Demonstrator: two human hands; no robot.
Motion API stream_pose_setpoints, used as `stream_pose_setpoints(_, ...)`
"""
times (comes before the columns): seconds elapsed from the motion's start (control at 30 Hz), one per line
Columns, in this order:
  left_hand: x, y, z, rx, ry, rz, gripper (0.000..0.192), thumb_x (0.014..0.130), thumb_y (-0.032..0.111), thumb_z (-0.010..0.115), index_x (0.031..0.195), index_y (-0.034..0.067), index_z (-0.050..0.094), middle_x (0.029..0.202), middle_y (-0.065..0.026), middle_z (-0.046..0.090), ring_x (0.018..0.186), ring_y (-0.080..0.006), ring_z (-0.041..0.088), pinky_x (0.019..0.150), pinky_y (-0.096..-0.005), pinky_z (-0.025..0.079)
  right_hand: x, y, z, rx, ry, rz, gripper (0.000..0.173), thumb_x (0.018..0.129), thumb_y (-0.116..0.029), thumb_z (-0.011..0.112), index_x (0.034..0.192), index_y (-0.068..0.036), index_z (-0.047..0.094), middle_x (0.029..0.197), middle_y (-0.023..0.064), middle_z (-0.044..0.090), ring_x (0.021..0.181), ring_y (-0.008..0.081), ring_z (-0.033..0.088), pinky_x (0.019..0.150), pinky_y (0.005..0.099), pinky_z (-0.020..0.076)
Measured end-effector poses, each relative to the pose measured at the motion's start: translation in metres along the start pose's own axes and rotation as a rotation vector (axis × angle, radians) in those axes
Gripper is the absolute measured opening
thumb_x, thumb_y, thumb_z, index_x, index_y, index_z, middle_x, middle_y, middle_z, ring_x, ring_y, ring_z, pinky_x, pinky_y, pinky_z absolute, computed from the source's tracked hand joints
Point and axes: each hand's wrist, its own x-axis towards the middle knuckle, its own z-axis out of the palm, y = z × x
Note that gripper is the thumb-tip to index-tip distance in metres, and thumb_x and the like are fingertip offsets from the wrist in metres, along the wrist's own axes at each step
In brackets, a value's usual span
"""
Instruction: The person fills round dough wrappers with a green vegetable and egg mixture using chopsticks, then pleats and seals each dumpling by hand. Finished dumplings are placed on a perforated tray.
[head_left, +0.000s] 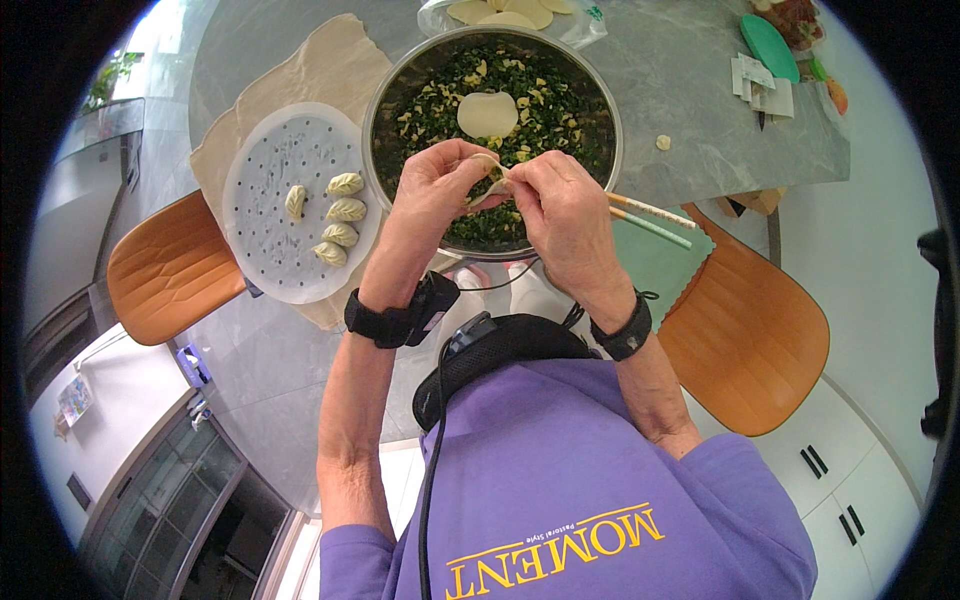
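Over the near part of a steel bowl (616, 142) of chopped greens and egg-like yellow bits, my left hand (437, 182) and my right hand (559, 196) hold one partly folded dumpling (491, 187) between them. My left fingers grip its left side and my right thumb and fingers pinch its right edge. Filling shows in its opening. A flat round dough wrapper (487, 115) lies on the greens just beyond my hands. Left of the bowl, several pleated dumplings (346, 209) rest on a round perforated white sheet (262, 255).
A bag of wrappers (510, 13) sits behind the bowl. Chopsticks (652, 217) stick out at its right, above a green mat (667, 259). A beige cloth (315, 60) lies under the sheet. A small dough piece (663, 142) and green lid (769, 48) are farther right; orange chairs (750, 330) flank the table.
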Motion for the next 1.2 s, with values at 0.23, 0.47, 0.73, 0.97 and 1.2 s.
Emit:
stream_pose_setpoints(0.23, -0.003, 0.010, -0.001, 0.263, -0.017, 0.064, 0.020, 0.087, 0.010, 0.062, 0.097, -0.007, 0.068, 0.082, -0.0060, 0.067, 0.072, -0.0089, 0.063, 0.064, -0.0199, 0.051, 0.008, 0.009, -0.005, 0.188, -0.058, -0.047, 0.011, 0.077, -0.003, 0.068, 0.086, -0.002, 0.061, 0.082, 0.0108, 0.058, 0.077, 0.0279, 0.060, 0.067, 0.0373, 0.0500)
stream_pose_setpoints(0.47, -0.001, 0.015, -0.001, 0.273, -0.068, 0.090, 0.025, 0.086, 0.012, 0.061, 0.100, -0.008, 0.067, 0.085, -0.0078, 0.067, 0.075, -0.0113, 0.063, 0.069, -0.0236, 0.053, 0.009, 0.015, -0.006, 0.405, -0.119, 0.164, 0.011, 0.082, -0.006, 0.069, 0.089, 0.001, 0.065, 0.087, 0.0111, 0.061, 0.068, 0.0227, 0.065, 0.062, 0.0300, 0.0518)
stream_pose_setpoints(0.73, -0.005, 0.027, -0.005, 0.179, -0.007, 0.104, 0.037, 0.097, 0.015, 0.037, 0.117, -0.005, 0.061, 0.114, -0.0172, 0.061, 0.101, -0.0193, 0.062, 0.091, -0.0337, 0.055, 0.002, 0.013, 0.007, 0.549, 0.028, 0.326, 0.009, 0.088, -0.005, 0.065, 0.095, -0.001, 0.062, 0.080, 0.0056, 0.061, 0.069, 0.0155, 0.062, 0.063, 0.0275, 0.0508)
stream_pose_setpoints(0.97, -0.015, 0.024, -0.007, -0.080, -0.018, 0.053, 0.033, 0.099, 0.017, 0.048, 0.119, -0.006, 0.059, 0.112, -0.0140, 0.064, 0.099, -0.0198, 0.065, 0.091, -0.0313, 0.054, -0.003, 0.009, 0.011, 0.800, 0.072, 0.505, 0.009, 0.094, -0.009, 0.060, 0.097, 0.000, 0.061, 0.083, 0.0045, 0.066, 0.074, 0.0090, 0.063, 0.066, 0.0237, 0.0514)
stream_pose_setpoints(1.2, -0.011, 0.008, -0.008, -0.105, 0.029, 0.081, 0.029, 0.096, 0.014, 0.058, 0.119, -0.003, 0.060, 0.110, -0.0117, 0.066, 0.097, -0.0179, 0.066, 0.087, -0.0319, 0.057, -0.005, 0.014, 0.015, 0.733, 0.082, 0.396, 0.008, 0.093, -0.008, 0.061, 0.097, -0.001, 0.062, 0.083, 0.0027, 0.064, 0.075, 0.0076, 0.062, 0.065, 0.0225, 0.0507)
